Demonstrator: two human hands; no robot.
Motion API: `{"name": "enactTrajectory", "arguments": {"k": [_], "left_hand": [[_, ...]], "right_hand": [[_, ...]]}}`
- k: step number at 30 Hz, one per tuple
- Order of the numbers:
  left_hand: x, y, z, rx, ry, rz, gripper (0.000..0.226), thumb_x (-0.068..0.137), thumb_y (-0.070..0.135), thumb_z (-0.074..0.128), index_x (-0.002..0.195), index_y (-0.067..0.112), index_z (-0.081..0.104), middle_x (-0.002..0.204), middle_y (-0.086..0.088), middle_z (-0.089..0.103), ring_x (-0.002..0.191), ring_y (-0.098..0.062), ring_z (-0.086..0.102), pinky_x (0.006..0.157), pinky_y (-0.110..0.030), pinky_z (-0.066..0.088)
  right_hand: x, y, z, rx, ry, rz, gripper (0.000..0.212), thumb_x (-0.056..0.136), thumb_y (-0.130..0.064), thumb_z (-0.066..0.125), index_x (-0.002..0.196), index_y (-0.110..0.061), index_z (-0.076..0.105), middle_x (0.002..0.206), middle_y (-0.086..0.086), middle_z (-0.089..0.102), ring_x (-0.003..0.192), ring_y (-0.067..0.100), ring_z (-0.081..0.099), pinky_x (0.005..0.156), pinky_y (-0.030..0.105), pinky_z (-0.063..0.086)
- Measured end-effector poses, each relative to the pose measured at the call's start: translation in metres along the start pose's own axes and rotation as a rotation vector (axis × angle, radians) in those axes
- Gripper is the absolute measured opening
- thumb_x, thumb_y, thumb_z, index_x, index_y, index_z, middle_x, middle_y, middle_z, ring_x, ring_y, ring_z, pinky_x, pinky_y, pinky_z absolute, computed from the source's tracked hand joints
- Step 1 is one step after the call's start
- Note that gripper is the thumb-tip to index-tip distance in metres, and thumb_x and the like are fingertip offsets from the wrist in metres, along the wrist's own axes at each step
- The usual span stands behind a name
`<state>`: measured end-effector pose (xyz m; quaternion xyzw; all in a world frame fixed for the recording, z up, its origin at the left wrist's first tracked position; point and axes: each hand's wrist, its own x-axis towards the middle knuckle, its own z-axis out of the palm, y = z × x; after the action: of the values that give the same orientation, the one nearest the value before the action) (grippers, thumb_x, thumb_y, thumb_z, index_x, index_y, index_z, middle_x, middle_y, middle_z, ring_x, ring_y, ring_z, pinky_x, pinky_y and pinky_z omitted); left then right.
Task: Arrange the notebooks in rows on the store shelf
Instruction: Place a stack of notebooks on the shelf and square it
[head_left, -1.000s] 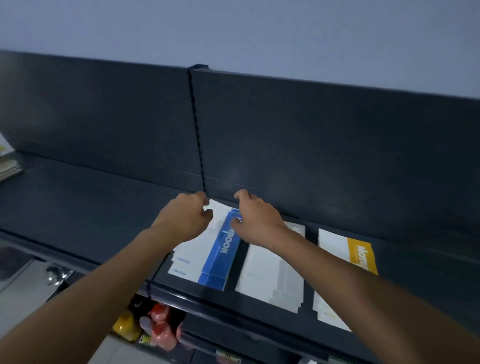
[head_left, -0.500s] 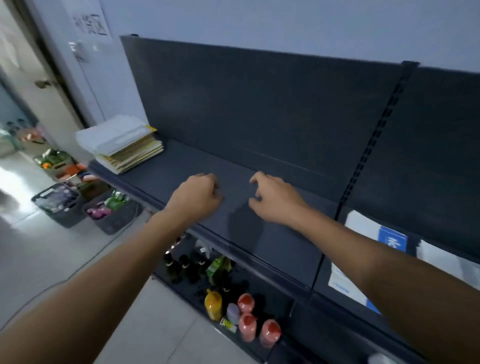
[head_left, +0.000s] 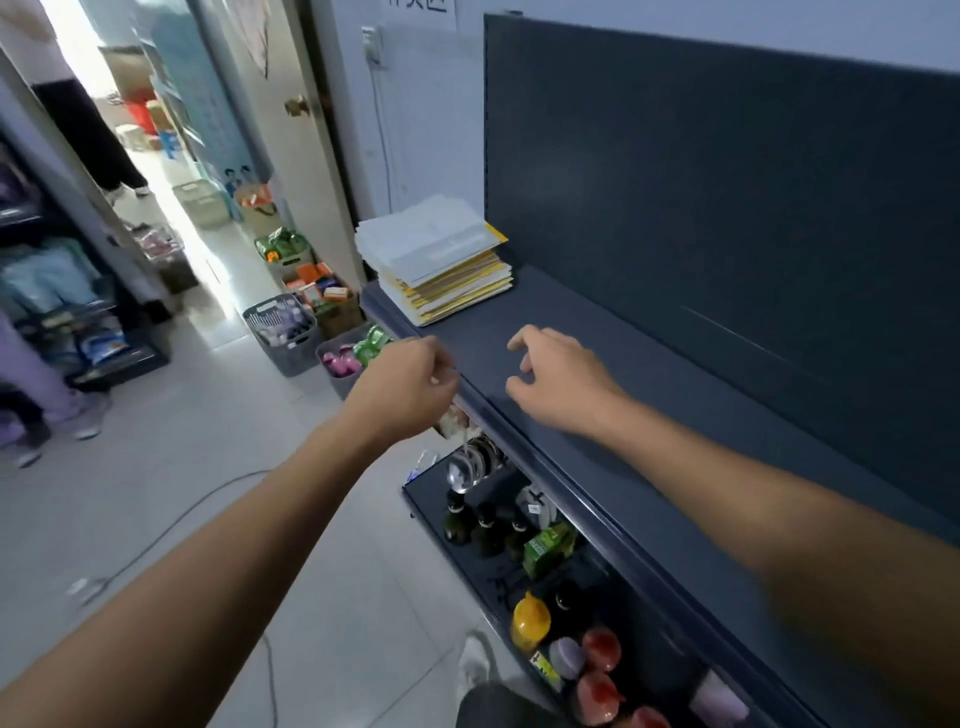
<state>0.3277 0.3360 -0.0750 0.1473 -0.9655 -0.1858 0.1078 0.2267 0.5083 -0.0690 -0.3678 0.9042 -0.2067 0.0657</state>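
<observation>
A stack of white and yellow notebooks (head_left: 436, 260) lies at the far left end of the dark shelf (head_left: 649, 415). My left hand (head_left: 408, 387) hovers at the shelf's front edge, short of the stack, with fingers loosely curled and nothing in them. My right hand (head_left: 558, 376) floats over the bare shelf surface to the right of it, fingers relaxed and slightly bent, also holding nothing. Both hands are a little way from the stack. The notebooks laid out earlier are out of view to the right.
A lower shelf (head_left: 519, 545) holds bottles and jars. Grey baskets (head_left: 283, 330) of goods stand on the floor by a doorway at left. Two people's legs show at the left, one at the far left edge (head_left: 31, 384) and one in the doorway. A cable lies across the floor.
My view has swung left from the laid-out notebooks to the stack at the shelf's end. Both hands let go of the blue-striped notebook and moved left, empty, along the shelf.
</observation>
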Motion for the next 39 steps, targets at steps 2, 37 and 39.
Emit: {"name": "enactTrajectory", "arguments": {"k": [2,37,39], "left_hand": [[0.025,-0.017,-0.001,-0.009,0.003,0.005,0.018,0.093,0.024,0.056,0.104,0.016,0.068,0.099,0.002,0.068,0.092,-0.016,0.062,0.081,-0.034,0.052],[0.394,-0.194,-0.024,0.147,-0.166,0.486,0.028,0.096,0.029,0.049,0.119,0.018,0.061,0.111,-0.001,0.058,0.090,-0.027,0.063,0.079,-0.042,0.053],[0.408,-0.208,-0.025,0.132,-0.212,0.539,0.032,0.095,0.032,0.049,0.122,0.017,0.058,0.113,-0.002,0.056,0.092,-0.028,0.063,0.079,-0.045,0.054]], "right_hand": [[0.032,-0.004,0.010,0.012,0.000,-0.007,0.041,0.095,-0.033,0.057,0.133,-0.024,0.048,0.121,-0.004,0.054,0.102,0.023,0.058,0.087,0.044,0.052],[0.322,-0.020,0.046,0.084,0.184,0.575,0.042,0.096,-0.033,0.049,0.134,-0.016,0.045,0.126,0.005,0.060,0.112,0.030,0.059,0.086,0.044,0.051],[0.334,-0.033,0.054,0.055,0.236,0.697,0.040,0.097,-0.036,0.048,0.131,-0.016,0.047,0.127,0.007,0.055,0.108,0.032,0.059,0.081,0.041,0.049]]}}
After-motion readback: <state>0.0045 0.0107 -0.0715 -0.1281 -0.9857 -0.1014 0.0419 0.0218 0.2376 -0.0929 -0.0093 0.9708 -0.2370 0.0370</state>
